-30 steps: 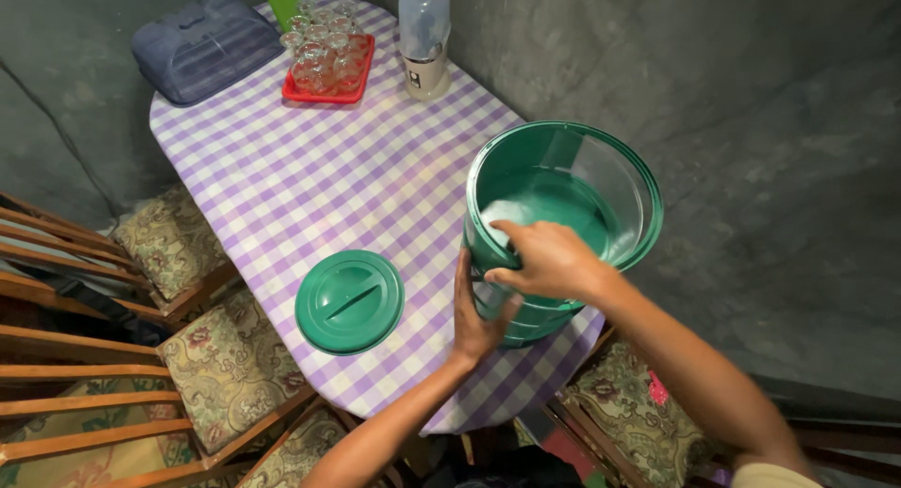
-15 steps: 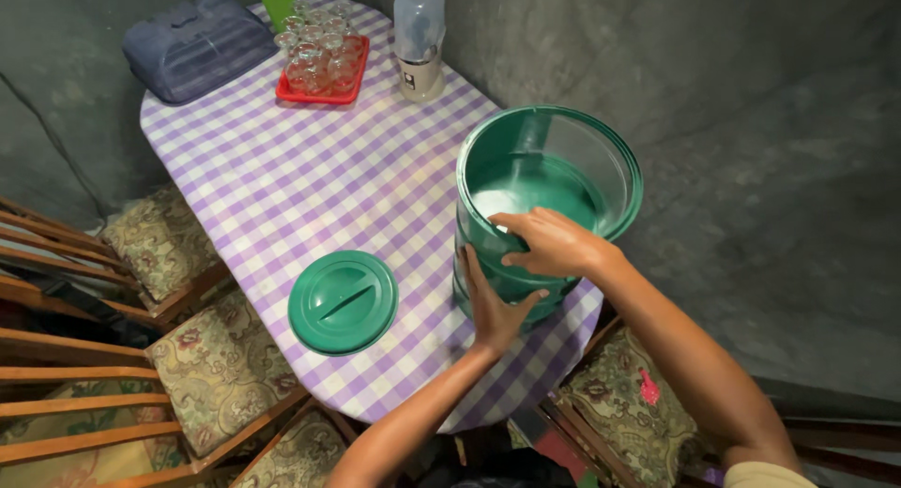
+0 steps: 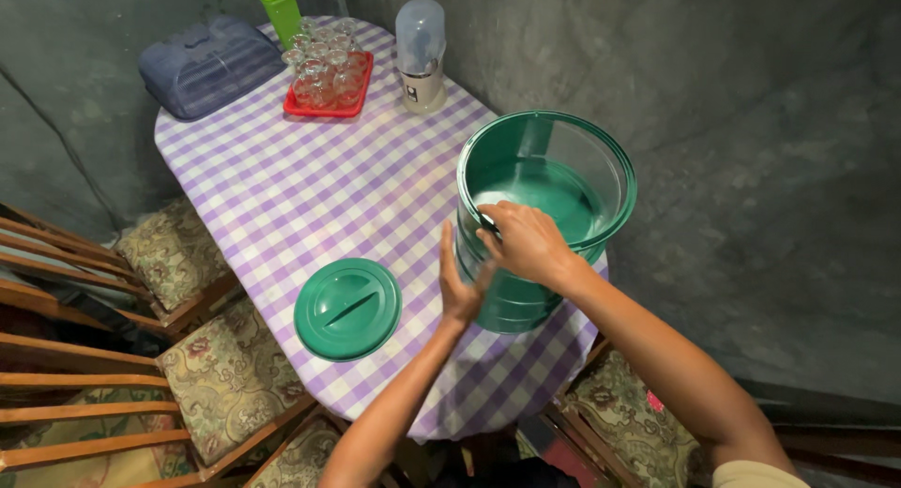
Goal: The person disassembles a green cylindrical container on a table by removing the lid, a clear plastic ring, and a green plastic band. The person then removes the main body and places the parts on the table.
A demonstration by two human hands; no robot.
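Bare forearms; a pale beige sleeve (image 3: 751, 474) edges the right arm.

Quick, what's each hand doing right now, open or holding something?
Left hand: open, palm flat against the side of the green container.
Right hand: curled over the container's rim, gripping it.

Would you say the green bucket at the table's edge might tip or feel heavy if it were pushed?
The green bucket is tall and stands near the table edge, so a push could tip it. Its inside looks empty, so probably light. The left hand and right hand on it would steady it.
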